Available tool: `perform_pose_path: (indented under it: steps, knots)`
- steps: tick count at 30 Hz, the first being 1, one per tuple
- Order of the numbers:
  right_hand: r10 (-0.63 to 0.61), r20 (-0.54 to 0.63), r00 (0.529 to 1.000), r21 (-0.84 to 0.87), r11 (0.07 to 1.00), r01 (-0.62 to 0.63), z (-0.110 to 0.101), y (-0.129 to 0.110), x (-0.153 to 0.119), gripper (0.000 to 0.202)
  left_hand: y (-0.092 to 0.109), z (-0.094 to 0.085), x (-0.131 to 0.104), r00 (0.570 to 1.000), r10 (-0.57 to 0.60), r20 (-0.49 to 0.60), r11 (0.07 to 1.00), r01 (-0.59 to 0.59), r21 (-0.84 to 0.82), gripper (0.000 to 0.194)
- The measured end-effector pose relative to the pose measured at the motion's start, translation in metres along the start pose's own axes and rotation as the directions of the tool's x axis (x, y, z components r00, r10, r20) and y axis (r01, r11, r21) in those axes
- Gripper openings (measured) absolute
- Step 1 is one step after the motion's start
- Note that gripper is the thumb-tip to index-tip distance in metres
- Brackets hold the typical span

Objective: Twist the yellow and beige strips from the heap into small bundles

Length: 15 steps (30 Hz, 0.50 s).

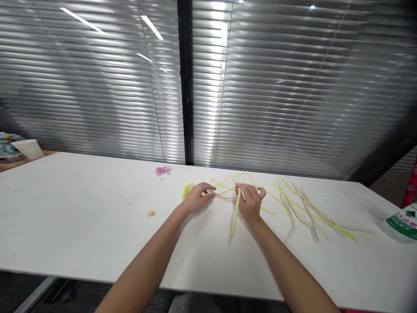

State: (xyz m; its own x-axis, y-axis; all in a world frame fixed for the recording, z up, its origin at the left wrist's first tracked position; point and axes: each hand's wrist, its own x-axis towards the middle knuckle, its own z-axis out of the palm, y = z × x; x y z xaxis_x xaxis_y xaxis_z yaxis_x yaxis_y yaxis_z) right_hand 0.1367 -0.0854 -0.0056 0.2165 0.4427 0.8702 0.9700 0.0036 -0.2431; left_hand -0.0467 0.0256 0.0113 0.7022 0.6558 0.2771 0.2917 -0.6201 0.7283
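Note:
My left hand (198, 198) rests at the near side of a woven lattice of yellow and beige strands (224, 198). Its thumb and fingertips close on the strands at the lattice's left end. Just left of that hand, a bunched yellow end (187, 190) lies on the table, partly covered by the hand. My right hand (250, 200) pinches a long yellow strand (235, 217) between thumb and fingers, and the strand's free end hangs toward me. Other strands run out from behind the right hand. Whether they are yarn or pipe cleaners, I cannot tell.
More loose yellow and beige strands (306, 208) lie to the right on the white table (97, 226). A small pink-purple tangle (163, 170) sits at the back. A labelled plastic bottle (404, 222) stands at the right edge, a white cup (29, 148) at far left. Blinds (276, 87) rise behind.

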Motion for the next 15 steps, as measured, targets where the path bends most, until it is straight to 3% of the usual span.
perform_pose_path:
  steps: [7,15]
  knots:
    - [0.004,-0.131,0.991,-0.011,1.0,-0.005,0.0,0.011,0.002,0.02,-0.007,0.007,-0.002,0.996,-0.037,0.077,0.978,0.02,0.208,0.039]
    - [0.114,-0.288,0.951,-0.007,0.993,-0.121,-0.003,0.034,0.011,0.023,0.001,0.008,-0.004,0.993,-0.028,0.113,0.962,-0.004,0.274,0.035]
